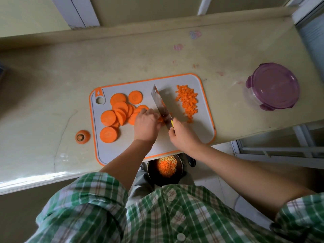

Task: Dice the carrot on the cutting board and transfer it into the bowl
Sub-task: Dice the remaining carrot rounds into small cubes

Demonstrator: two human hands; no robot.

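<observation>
The bench (52, 85) runs across the view, with the board (122, 151) at its near edge, one corner jutting just past it. Well off to the right on the bench stands a clear tub (273, 85) with a purple lid clipped on; what it holds cannot be made out. Below the bench edge, in front of the person, sits a dark bowl (154, 179), its far rim hidden under the board, with diced carrot (166, 166) heaped inside, orange and paler bits together. On the left half of the board lie overlapping round slices (121, 109); on the right half is a loose pile of dice (188, 100). Between them the knife (160, 106) stands edge down, tip pointing away. The right hand (184, 137) is wrapped round its handle. The left hand (146, 125) has its fingers curled down on the nearest slices, right beside the blade. A carrot end (82, 136) sits on the bench just left of the board.
</observation>
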